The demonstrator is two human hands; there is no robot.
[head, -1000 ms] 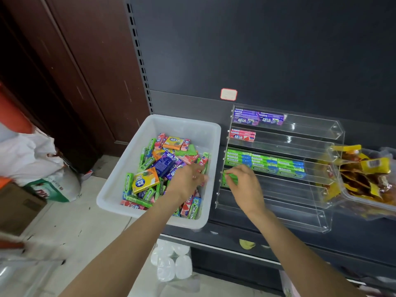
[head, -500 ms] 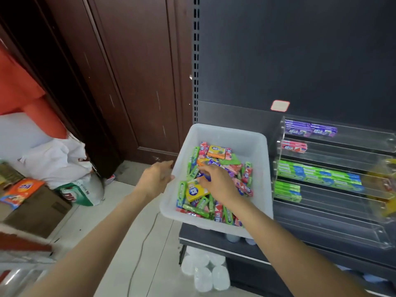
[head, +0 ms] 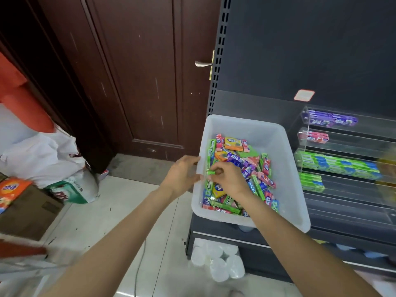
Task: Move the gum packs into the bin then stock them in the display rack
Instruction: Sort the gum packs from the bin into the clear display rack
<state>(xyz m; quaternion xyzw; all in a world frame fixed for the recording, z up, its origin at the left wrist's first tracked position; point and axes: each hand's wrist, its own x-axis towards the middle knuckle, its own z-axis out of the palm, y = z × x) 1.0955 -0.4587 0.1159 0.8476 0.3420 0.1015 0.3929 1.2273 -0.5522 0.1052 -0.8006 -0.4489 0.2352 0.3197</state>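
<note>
A white plastic bin point(head: 285, 146) sits on the dark shelf, filled with several mixed gum packs point(head: 246, 161) in green, purple, pink and orange. My right hand point(head: 227, 179) is inside the bin, fingers pinched on a green gum pack point(head: 210, 172) held end-on. My left hand point(head: 182, 174) rests against the bin's left wall, fingers apart, holding nothing. To the right stands the clear display rack point(head: 347, 189), with purple packs point(head: 330, 121) on top, pink packs point(head: 314, 137) below, then two tiers of green packs point(head: 336, 166).
A brown door point(head: 137, 71) with a metal handle point(head: 203, 63) stands behind the bin. On the floor at left lie a cardboard box point(head: 27, 211), white bags point(head: 42, 155) and a green pack. White rolls point(head: 218, 262) sit under the shelf.
The view has swung left. My right hand left the rack, went into the bin and pinched up a green pack. My left hand came out of the bin to its left wall.
</note>
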